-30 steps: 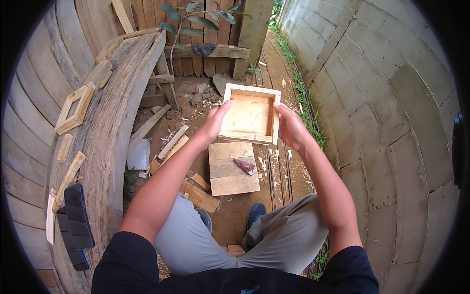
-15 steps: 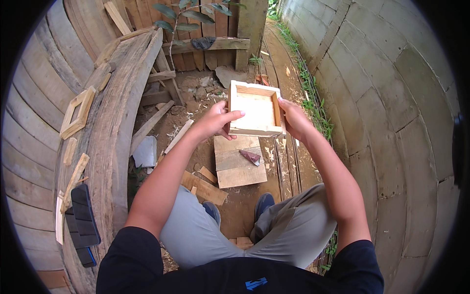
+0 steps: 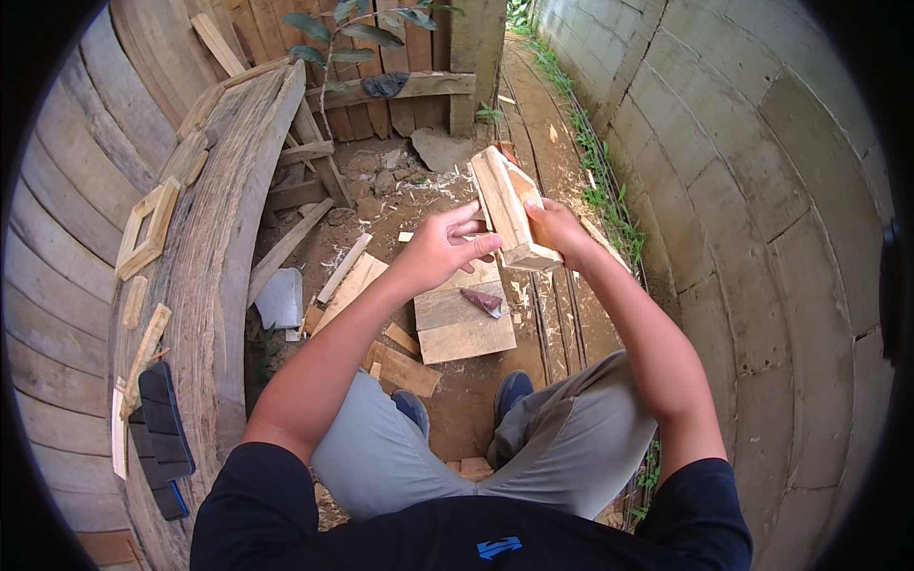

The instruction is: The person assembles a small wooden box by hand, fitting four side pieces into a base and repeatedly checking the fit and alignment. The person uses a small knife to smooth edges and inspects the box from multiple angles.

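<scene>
a tilted wooden box sits gripped in a person's right hand; the left hand, fingers parted, is at its left edge, contact unclear. below both hands, a folded brown sheet rests on a wooden panel.

Wooden box now steeply aslant, open side rightward instead of upward.

I've got grey block wall right, weathered bench left, plank fence ahead, daylight falling on the dirt floor.
</scene>
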